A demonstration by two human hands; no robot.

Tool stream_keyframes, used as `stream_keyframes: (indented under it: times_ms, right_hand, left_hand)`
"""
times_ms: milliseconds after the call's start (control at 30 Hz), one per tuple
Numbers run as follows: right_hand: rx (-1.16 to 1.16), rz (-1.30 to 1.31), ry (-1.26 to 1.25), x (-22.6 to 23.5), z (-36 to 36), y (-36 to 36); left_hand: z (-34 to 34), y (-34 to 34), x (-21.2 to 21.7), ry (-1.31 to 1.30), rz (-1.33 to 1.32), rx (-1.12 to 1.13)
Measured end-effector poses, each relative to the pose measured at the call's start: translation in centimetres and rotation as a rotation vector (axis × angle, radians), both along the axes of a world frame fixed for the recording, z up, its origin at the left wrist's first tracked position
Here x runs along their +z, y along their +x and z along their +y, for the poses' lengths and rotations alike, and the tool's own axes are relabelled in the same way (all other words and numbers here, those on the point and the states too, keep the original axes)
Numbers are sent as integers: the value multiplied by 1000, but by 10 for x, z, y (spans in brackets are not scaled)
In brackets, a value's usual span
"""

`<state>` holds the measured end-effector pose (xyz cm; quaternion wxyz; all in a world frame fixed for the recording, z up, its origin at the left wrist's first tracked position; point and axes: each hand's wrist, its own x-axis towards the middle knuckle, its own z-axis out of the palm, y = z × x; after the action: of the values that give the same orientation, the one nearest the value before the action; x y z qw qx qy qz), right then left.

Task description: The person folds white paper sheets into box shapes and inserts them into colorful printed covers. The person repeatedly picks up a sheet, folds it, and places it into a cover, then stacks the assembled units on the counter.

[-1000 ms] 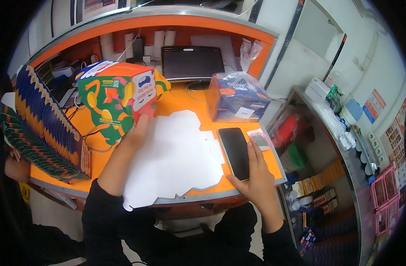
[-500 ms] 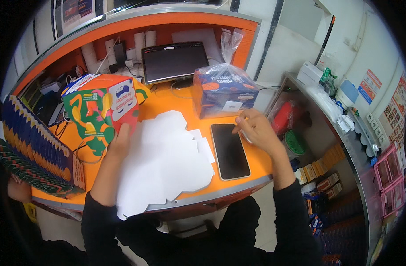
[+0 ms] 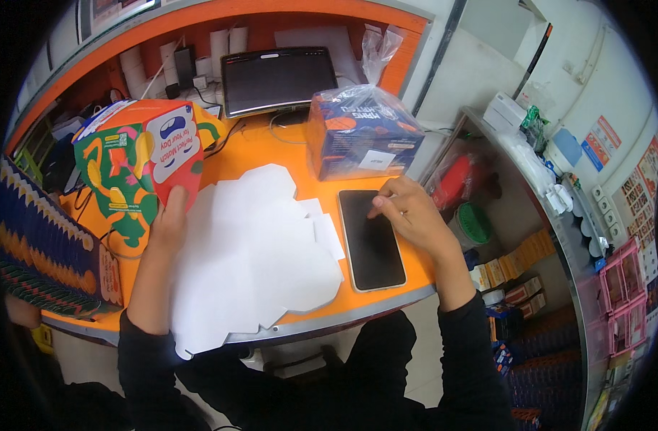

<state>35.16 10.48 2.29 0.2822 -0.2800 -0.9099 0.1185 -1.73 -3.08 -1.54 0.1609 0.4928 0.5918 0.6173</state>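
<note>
My left hand (image 3: 172, 215) grips the lower corner of a colourful folded carton (image 3: 138, 154), thumb on its red panel, and holds it up at the left. The carton has green, red and orange faces with printed pictures. My right hand (image 3: 408, 212) is over the upper right part of a dark-screened tablet or large phone (image 3: 376, 251), fingers curled, one fingertip at the screen. The inside of that hand is hidden. Between my forearms lie flat white carton blanks (image 3: 253, 258), plain side up, reaching over the front edge.
A blue printed box in clear plastic (image 3: 365, 136) stands behind the tablet. Farther back is a monitor (image 3: 279, 82) with cables. At left, a row of dark blue cartons (image 3: 52, 237) stands near another person's hand (image 3: 21, 312). A cluttered metal shelf (image 3: 530, 187) runs along the right.
The view has shifted slightly. My left hand and the carton have moved a little left and up, the carton turning slightly. My right hand stays over the tablet, its fingers slightly changed.
</note>
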Motion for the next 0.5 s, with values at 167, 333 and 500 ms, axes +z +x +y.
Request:
stream_keyframes:
  times_ms: [167, 333, 500]
  right_hand:
    - [-343, 88, -107, 1, -38, 2]
    - [-385, 239, -199, -27, -77, 8]
    - [-336, 246, -218, -25, -76, 4]
  left_hand:
    - [0, -21, -18, 94, -241, -23]
    - [11, 11, 2, 78, 71, -9]
    - [-4, 11, 7, 6, 53, -35]
